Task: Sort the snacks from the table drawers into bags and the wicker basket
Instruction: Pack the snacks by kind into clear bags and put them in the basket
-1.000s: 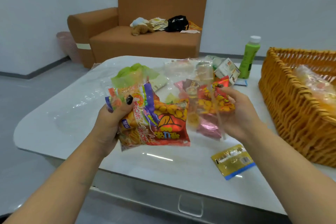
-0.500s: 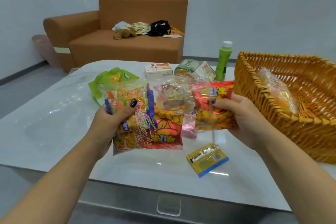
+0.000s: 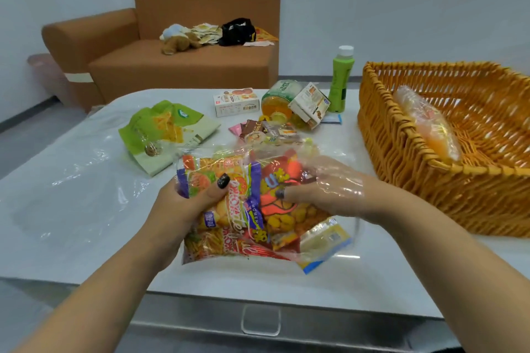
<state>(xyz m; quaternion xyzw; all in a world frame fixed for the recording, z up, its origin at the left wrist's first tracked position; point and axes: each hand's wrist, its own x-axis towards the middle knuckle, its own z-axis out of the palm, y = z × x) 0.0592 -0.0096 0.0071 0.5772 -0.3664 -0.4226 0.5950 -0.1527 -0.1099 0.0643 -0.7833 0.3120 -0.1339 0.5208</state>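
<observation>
Clear plastic bag (image 3: 258, 157) of snacks sits near the table's (image 3: 71, 209) front edge. Your left hand (image 3: 183, 209) grips its left side, thumb curled over the packets. Your right hand (image 3: 329, 189) is inside the bag's mouth, pinching a red packet (image 3: 284, 180). Bare tabletop lies left; the wicker basket (image 3: 430, 180) stands just right.

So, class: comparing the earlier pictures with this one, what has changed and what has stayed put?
The right hand has pushed the red snack packet into the clear bag, its fingers now inside. The left hand still grips the bag. The wicker basket and green bottle have not moved.
</observation>
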